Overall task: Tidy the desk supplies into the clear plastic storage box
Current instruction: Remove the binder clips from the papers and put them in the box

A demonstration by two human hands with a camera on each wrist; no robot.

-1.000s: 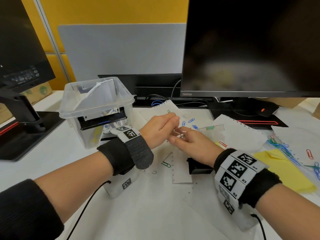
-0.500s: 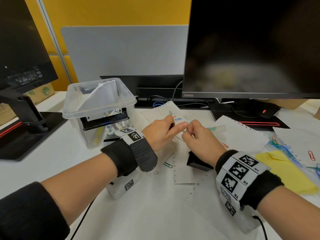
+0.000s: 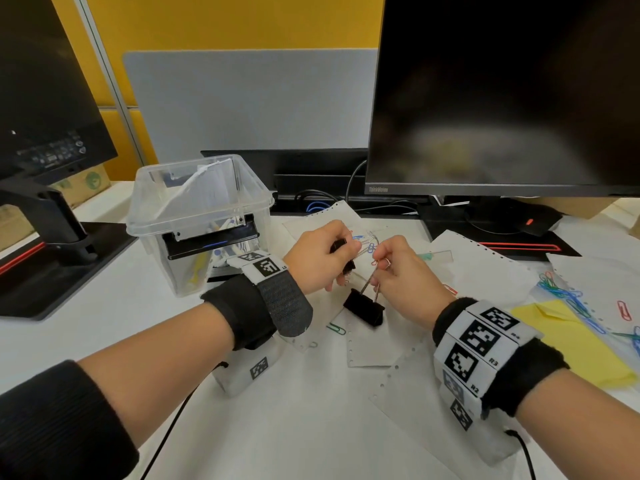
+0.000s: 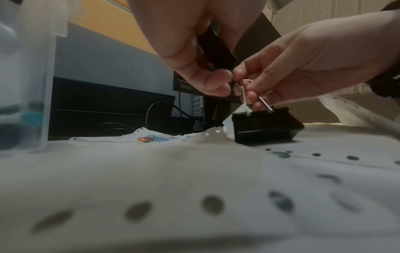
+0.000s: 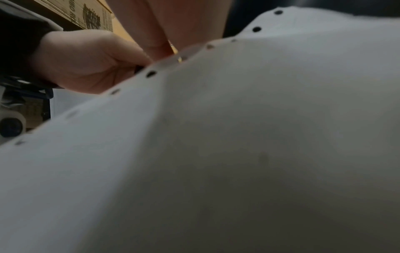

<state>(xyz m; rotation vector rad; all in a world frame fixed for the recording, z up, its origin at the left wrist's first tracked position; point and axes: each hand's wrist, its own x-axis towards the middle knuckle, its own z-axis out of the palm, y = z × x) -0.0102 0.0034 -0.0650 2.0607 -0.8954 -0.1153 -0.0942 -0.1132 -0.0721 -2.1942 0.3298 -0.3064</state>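
Note:
In the head view my left hand (image 3: 343, 259) grips a small black binder clip (image 3: 341, 249), its wire handles pointing right. My right hand (image 3: 381, 264) pinches the silver wire handle of a second, larger black binder clip (image 3: 365, 306), which hangs tilted with its body at the perforated paper. The left wrist view shows that clip (image 4: 266, 125) low on the paper under the right hand (image 4: 246, 85), with the left hand (image 4: 216, 77) close beside it. The clear plastic storage box (image 3: 242, 197) stands open just left of the hands, with supplies inside.
Perforated white sheets (image 3: 485, 268) cover the desk. Coloured paper clips (image 3: 561, 289) and a yellow pad (image 3: 571, 341) lie at the right, a green paper clip (image 3: 336, 329) by my left wrist. A clear ruler (image 3: 436, 256) lies behind the right hand. Monitors (image 3: 502, 98) stand behind.
My right hand has drawn back from the small clips and taken hold of the larger binder clip's wire handle. My left hand now shows a black clip in its grip.

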